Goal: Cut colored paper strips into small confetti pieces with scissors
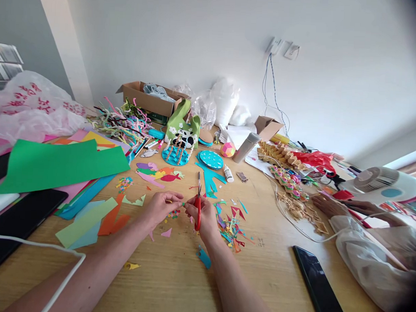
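Observation:
My right hand (203, 215) is closed around red-handled scissors (198, 205), whose blades point away from me. Its fingertips meet those of my left hand (165, 204), which pinches a tiny greenish paper piece (183, 204) between them. Below the fingers lies a small cluster of colored paper dots (173, 214), partly hidden by my hands. Right of the scissors spreads a heap of colored paper scraps (231, 227). Beyond my hands are paper fish cutouts (158, 172) and turquoise paper strips (210, 174). A pink paper scrap (166, 233) rests near my left wrist.
Colored paper sheets (64, 164) and a black device (24, 227) lie at left. A phone (321, 285) is at right, near a co-worker's hand (331, 206). A white cable (304, 234) crosses there. Farther back stand a tumbler (246, 148) and a glue bottle (228, 174).

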`<state>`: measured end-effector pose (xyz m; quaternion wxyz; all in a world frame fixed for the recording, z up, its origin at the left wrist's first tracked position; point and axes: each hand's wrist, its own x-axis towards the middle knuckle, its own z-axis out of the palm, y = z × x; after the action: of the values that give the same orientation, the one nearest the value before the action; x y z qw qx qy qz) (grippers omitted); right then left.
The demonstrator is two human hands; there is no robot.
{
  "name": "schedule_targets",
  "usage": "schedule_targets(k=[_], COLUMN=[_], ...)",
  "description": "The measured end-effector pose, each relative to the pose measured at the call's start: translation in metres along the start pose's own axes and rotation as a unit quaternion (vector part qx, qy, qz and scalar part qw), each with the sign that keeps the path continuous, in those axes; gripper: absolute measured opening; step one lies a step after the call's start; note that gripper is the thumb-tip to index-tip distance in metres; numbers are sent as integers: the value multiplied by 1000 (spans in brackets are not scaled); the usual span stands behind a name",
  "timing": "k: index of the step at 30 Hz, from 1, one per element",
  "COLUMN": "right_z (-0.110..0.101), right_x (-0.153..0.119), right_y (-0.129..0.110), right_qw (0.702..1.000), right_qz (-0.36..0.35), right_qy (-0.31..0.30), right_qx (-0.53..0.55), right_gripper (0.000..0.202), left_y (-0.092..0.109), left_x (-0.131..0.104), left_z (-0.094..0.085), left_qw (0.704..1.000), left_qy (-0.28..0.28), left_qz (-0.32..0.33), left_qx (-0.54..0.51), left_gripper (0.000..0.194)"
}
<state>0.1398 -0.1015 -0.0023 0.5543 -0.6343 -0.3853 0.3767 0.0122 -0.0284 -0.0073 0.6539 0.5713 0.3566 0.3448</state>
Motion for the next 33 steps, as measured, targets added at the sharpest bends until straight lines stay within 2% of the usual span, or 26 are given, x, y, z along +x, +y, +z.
schedule_targets(k=[9, 13, 20, 26, 33], right_z=[-1, -1, 0, 1, 0], right_x=[2, 2, 1, -1, 0], right_y=[5, 5, 4, -3, -2], right_qw=[1000, 1000, 1000, 1000, 999], right_qz=[-14, -16, -1, 1, 3], right_qy=[2, 4, -2, -15, -24], right_qx=[-16, -18, -13, -7, -30], right_gripper=[19, 20, 22, 21, 18], left_y=[-7, -10, -6, 1, -1], left_x=[0, 1, 0, -2, -1], left_z=[0, 0, 2, 5, 2], left_qw=[999, 1000, 999, 999, 1000], left_qy=[-27, -14, -13, -2, -18], left_qz=[-2, -9, -4, -33, -7], left_qx=[38, 22, 31, -13, 22], left_gripper=[16, 17, 16, 17, 13])
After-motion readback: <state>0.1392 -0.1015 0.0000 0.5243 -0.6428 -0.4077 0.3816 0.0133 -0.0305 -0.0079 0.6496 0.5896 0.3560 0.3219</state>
